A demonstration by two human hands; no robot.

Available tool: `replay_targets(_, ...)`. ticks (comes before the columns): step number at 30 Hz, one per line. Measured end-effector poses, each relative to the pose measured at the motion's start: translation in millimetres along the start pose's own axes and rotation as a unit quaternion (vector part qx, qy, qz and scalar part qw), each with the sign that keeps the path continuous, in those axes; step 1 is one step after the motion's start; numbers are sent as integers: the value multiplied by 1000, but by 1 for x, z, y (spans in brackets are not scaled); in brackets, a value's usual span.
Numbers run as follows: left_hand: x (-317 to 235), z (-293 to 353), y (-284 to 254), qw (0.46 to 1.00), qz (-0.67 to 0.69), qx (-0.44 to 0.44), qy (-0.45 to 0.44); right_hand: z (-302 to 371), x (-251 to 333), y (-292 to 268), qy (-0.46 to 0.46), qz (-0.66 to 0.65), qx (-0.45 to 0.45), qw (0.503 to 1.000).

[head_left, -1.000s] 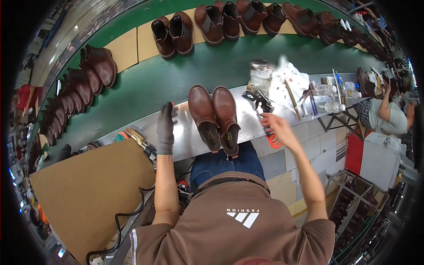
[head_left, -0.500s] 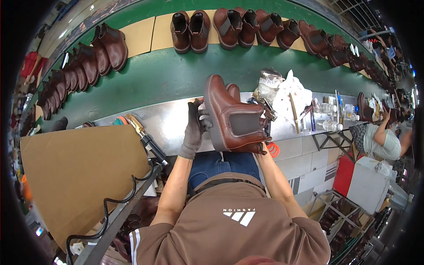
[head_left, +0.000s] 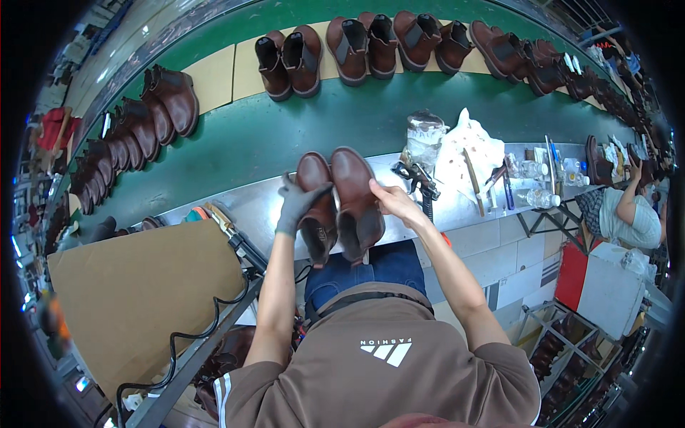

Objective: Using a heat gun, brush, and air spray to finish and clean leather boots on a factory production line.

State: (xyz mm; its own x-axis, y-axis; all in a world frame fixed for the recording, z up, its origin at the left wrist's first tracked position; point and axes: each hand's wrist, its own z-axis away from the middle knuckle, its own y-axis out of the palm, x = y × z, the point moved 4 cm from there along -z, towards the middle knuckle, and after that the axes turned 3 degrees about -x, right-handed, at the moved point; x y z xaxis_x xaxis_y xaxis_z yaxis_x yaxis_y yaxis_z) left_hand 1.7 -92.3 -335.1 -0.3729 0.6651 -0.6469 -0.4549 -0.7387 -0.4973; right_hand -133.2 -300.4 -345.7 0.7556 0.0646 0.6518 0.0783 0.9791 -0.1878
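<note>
Two brown leather ankle boots with elastic side panels are side by side in front of me, toes pointing away and openings toward my lap. My left hand [head_left: 294, 205], in a grey glove, grips the left boot [head_left: 312, 170] with its thumb across the boot's upper. Some of its other fingers stick out beyond the outer side. My bare right hand [head_left: 396, 202] holds the right boot [head_left: 352, 175] by its outer side, thumb on top; its fingertips are hidden beneath. The boots are above the near metal edge of the bench [head_left: 221, 189].
Pairs of similar boots [head_left: 287, 60] line the green bench's far side. On the right are a black spray gun [head_left: 419, 180], a jar [head_left: 426, 135], a stained white cloth [head_left: 467, 150], brushes and bottles [head_left: 539, 198]. Cardboard [head_left: 150, 299] stands at the left. Another person [head_left: 628, 221] works at far right.
The boots, earlier held together sideways with a side panel toward me, are now turned toes-away and side by side. My right hand, hidden behind them before, now shows on the right boot.
</note>
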Motion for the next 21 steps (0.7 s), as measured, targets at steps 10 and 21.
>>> replay_targets(10,9,-49,-9,982,47,116,141,-40,62,6,-76,264,-140,951)
replay_targets(21,-27,38,-30,750,593,286,-64,20,52,-28,-59,-339,115,932)
